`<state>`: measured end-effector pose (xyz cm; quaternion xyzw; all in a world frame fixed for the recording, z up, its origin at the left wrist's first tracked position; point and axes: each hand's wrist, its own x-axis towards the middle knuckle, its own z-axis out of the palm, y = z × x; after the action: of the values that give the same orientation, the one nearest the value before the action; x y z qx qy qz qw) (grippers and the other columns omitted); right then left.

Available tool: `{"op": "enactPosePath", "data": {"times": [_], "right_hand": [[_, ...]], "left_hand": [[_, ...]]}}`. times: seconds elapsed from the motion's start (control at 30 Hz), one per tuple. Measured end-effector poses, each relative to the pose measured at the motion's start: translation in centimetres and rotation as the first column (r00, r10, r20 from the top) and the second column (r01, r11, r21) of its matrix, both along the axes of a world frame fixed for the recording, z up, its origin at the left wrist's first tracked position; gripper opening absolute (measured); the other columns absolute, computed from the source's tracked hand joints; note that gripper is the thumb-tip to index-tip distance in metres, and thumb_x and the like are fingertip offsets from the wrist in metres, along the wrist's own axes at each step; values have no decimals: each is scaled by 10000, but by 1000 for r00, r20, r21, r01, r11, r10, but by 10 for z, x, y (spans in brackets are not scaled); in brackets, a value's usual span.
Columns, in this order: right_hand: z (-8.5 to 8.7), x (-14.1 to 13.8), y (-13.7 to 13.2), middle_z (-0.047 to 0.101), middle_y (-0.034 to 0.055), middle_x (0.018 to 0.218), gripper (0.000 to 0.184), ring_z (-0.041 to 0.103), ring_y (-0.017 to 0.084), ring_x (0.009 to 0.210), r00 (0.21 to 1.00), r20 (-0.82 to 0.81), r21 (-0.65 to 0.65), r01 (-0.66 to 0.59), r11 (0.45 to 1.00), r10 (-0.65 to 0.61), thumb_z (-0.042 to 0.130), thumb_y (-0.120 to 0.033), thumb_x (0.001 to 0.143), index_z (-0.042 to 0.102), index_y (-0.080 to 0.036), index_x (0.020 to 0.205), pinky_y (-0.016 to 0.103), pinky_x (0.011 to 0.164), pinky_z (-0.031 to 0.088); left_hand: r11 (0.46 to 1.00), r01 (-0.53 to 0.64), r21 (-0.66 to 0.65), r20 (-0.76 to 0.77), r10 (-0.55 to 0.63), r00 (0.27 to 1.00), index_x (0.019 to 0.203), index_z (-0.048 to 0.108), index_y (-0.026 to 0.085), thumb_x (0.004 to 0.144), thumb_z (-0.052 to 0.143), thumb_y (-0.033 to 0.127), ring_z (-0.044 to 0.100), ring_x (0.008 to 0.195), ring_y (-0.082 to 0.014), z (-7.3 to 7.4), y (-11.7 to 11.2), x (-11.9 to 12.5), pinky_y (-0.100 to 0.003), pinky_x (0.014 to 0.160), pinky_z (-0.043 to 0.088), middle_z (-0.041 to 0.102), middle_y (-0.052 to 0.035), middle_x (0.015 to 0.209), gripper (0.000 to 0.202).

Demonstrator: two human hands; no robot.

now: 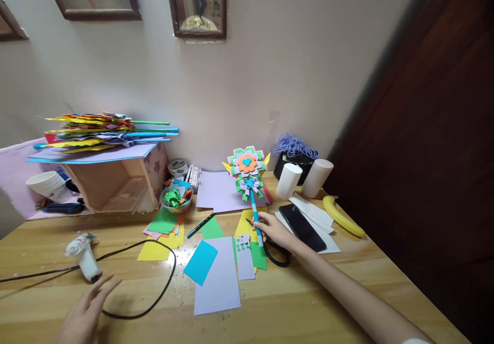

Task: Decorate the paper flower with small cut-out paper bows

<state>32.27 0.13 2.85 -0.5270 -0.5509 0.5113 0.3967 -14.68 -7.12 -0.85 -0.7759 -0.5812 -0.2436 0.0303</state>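
Note:
My right hand (272,228) grips the blue stick of a layered paper flower (247,164), which stands upright over the table. Its pink, green, lilac and orange layers carry a small blue heart in the middle, and a smaller flower sits lower on the stick. At the lower left, my left hand (83,310) hovers with its fingers apart and holds nothing. Just beyond those fingers stands a white glue gun (85,256) with a black cord. Lilac paper (219,292), a blue paper piece (201,263) and a punched lilac strip (245,259) lie between the hands.
Paper flowers (92,130) are piled on a box (116,187) at the left. A bowl of scraps (177,198) stands beside it, with a black pen (200,224) nearby. A phone (302,227), white rolls (289,180), a banana (342,217) and purple yarn (295,146) lie at the right.

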Motion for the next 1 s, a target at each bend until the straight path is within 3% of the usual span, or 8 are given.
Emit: {"op": "enactPosePath", "data": {"times": [0.1, 0.17, 0.27, 0.37, 0.43, 0.63, 1.0], "right_hand": [[1, -17, 0, 570, -12, 696, 263, 478, 74, 471, 999, -14, 0, -34, 999, 34, 568, -412, 760, 509, -158, 796, 213, 450, 418], [3, -29, -6, 578, -3, 717, 241, 504, 90, 519, 997, -19, 7, -74, 997, 74, 553, -400, 776, 516, -163, 804, 217, 474, 429], [12, -43, -21, 570, -3, 743, 213, 498, 96, 521, 988, 16, 20, -154, 988, 153, 522, -386, 801, 533, -174, 820, 226, 471, 433], [24, -51, -37, 525, -16, 721, 177, 479, 92, 495, 974, 98, 42, -211, 977, 207, 492, -350, 823, 536, -179, 827, 228, 459, 426], [32, -54, -45, 492, -24, 692, 156, 483, 96, 511, 961, 182, 82, -226, 971, 208, 479, -319, 833, 522, -178, 782, 227, 483, 420], [40, -52, -55, 493, -26, 653, 154, 510, 123, 588, 897, 412, 151, -242, 958, 161, 468, -269, 840, 471, -186, 710, 229, 554, 381], [35, -50, -52, 557, -4, 690, 135, 522, 145, 650, 856, 501, 219, -270, 937, 130, 463, -253, 842, 479, -190, 724, 245, 612, 355]], "left_hand": [[996, 77, -32, 38, -76, 996, 1113, 533, 263, 790, 472, 273, 502, 1109, -263, 25, 12, 51, -426, 906, 416, 483, -88, 1271, 329], [988, 150, -45, 92, -146, 985, 1081, 546, 269, 828, 474, 294, 477, 1119, -248, 49, 23, 97, -420, 904, 407, 479, -79, 1249, 265], [975, 217, 51, 234, -223, 946, 1004, 584, 244, 878, 426, 268, 459, 1090, -216, 91, 41, 159, -388, 917, 376, 512, -72, 1149, 204], [960, 217, 175, 291, -261, 921, 943, 622, 236, 849, 504, 293, 464, 1012, -210, 127, 58, 200, -359, 881, 374, 542, -60, 1018, 162], [949, 237, 210, 279, -290, 916, 923, 635, 233, 812, 566, 300, 457, 973, -207, 142, 67, 216, -352, 863, 376, 539, -54, 996, 147], [918, 281, 279, 256, -353, 900, 884, 631, 203, 802, 581, 228, 450, 899, -196, 150, 71, 231, -332, 798, 401, 550, -52, 907, 99], [913, 215, 346, 125, -272, 954, 799, 583, 185, 847, 508, 210, 429, 807, -187, 149, 69, 237, -304, 714, 388, 574, -48, 847, 93]]}}
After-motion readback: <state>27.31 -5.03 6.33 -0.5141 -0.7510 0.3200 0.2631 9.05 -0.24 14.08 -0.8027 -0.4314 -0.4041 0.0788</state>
